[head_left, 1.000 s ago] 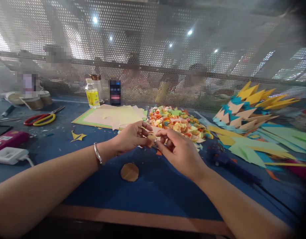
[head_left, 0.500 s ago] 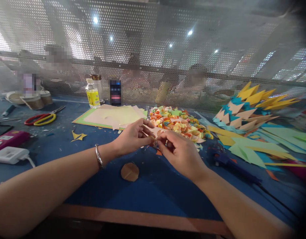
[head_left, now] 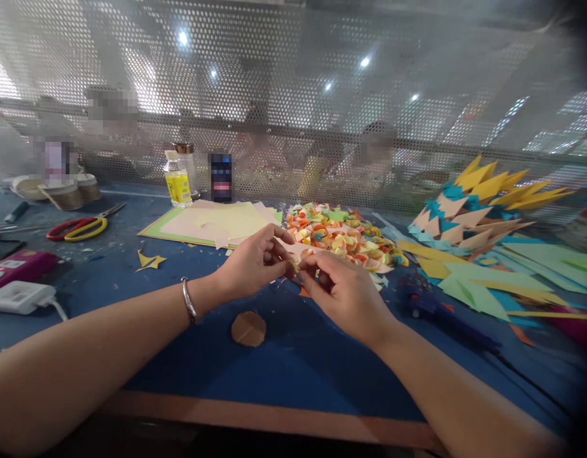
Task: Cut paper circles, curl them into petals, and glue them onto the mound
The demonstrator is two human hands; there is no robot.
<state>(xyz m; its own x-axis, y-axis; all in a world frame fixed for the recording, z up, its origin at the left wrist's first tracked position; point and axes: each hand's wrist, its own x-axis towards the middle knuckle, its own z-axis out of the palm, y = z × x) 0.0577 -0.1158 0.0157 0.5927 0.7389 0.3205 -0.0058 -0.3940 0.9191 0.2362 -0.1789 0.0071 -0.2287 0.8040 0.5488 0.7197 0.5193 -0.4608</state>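
My left hand (head_left: 261, 259) and my right hand (head_left: 343, 286) meet above the blue table, fingertips almost touching. Between them they pinch a small piece of pale yellowish paper (head_left: 296, 267), mostly covered by the fingers. A silver bangle (head_left: 189, 300) circles my left wrist. Just beyond the hands lies a heap of small folded paper pieces (head_left: 341, 232) in orange, yellow, pink and green. Nearer to me, below the hands, a round brown cardboard disc (head_left: 248, 329) lies flat on the table.
Sheets of coloured paper (head_left: 212, 222) lie behind my left hand, with a yellow-labelled bottle (head_left: 177, 184) and a phone (head_left: 220, 178) behind. Scissors (head_left: 78, 228) and a white adapter (head_left: 21, 298) are left. At right are a glue gun (head_left: 446, 324), paper strips (head_left: 488, 286) and a spiky paper piece (head_left: 465, 216).
Both hands stay in nearly the same place. Only the fingertips shift slightly around the small piece of paper.
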